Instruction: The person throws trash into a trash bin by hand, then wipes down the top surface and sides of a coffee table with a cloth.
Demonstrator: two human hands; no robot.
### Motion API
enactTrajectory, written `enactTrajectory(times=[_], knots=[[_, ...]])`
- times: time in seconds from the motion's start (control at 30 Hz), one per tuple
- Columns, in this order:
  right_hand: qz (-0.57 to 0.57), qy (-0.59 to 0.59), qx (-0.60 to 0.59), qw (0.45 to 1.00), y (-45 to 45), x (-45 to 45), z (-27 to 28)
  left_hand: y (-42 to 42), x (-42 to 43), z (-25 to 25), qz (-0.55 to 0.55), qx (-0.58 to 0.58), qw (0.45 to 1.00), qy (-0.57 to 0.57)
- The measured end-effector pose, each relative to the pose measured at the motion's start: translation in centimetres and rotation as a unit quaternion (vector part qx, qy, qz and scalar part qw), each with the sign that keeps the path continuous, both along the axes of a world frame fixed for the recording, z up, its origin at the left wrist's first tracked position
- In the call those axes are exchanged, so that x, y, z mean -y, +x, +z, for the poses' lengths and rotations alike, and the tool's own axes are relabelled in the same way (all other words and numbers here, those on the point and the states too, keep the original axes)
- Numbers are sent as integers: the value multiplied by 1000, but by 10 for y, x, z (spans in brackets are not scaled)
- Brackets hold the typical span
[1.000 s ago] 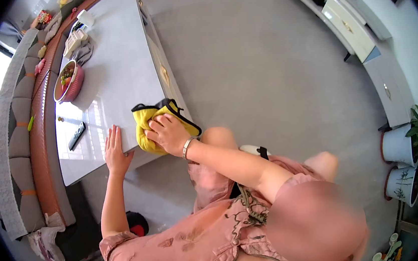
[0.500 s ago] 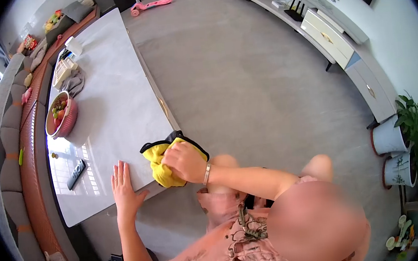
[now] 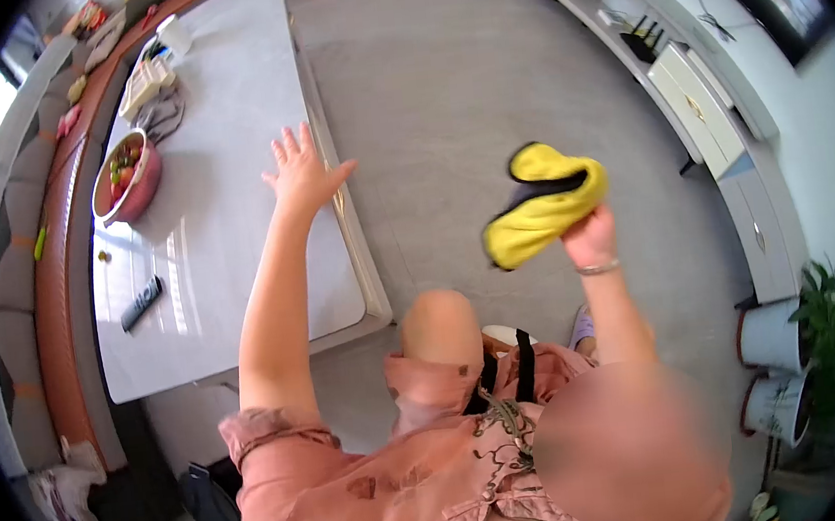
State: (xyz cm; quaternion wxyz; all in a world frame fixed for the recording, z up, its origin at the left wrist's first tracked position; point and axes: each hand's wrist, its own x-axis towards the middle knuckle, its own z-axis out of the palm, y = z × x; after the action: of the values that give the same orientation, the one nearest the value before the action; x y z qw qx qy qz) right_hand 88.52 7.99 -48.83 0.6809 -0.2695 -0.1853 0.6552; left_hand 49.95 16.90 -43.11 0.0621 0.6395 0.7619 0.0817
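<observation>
My right hand (image 3: 591,235) grips a yellow cleaning cloth (image 3: 546,216) with black edging and a dark underside. The cloth hangs folded over in the air above the floor, to the right of the long table. Over the right part of the glossy grey-white table (image 3: 229,178), my left hand (image 3: 302,174) is stretched out with its fingers spread, holding nothing. Whether its palm touches the tabletop I cannot tell.
On the table are a pink basket of fruit (image 3: 142,192), a black remote control (image 3: 142,304), a cream rack (image 3: 146,87), a grey cloth (image 3: 160,115) and a white cup (image 3: 174,35). A sofa (image 3: 22,329) runs along the left. A TV cabinet (image 3: 693,98) and potted plants (image 3: 772,337) stand right.
My right hand has lifted the cloth off the table's near corner and carried it right, over the floor. My left hand has moved from the near edge forward and right, fingers now spread.
</observation>
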Motion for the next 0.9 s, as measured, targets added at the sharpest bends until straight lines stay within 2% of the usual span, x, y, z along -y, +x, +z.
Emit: enactTrajectory(times=[0.03, 0.1, 0.17, 0.2, 0.23, 0.3, 0.4, 0.5, 0.7, 0.9], knots=[[-23, -29, -10, 999, 17, 2, -4, 10, -4, -7, 15, 3, 1000, -9], [-25, -15, 5, 1000, 58, 2, -41, 23, -13, -22, 52, -99, 993, -46], [-50, -38, -8, 998, 76, 5, -53, 21, -18, -31, 58, -106, 992, -32], [-99, -121, 1, 988, 73, 5, -38, 19, -15, -36, 44, -117, 992, -16], [-78, -116, 6, 990, 86, 5, -47, 19, -10, -40, 45, -124, 990, -40], [-92, -96, 6, 991, 97, -1, -51, 21, -18, -39, 47, -124, 991, -16], [-97, -119, 5, 988, 120, -15, -55, 29, -21, -34, 59, -129, 989, -46], [-55, -104, 8, 993, 137, -34, -66, 28, -22, -34, 70, -129, 988, -44], [-105, -180, -13, 978, 134, -95, -66, 22, -23, -42, 65, -129, 989, -25], [-138, -260, 26, 955, 120, -127, -61, 0, -21, -58, 9, -141, 990, 23]])
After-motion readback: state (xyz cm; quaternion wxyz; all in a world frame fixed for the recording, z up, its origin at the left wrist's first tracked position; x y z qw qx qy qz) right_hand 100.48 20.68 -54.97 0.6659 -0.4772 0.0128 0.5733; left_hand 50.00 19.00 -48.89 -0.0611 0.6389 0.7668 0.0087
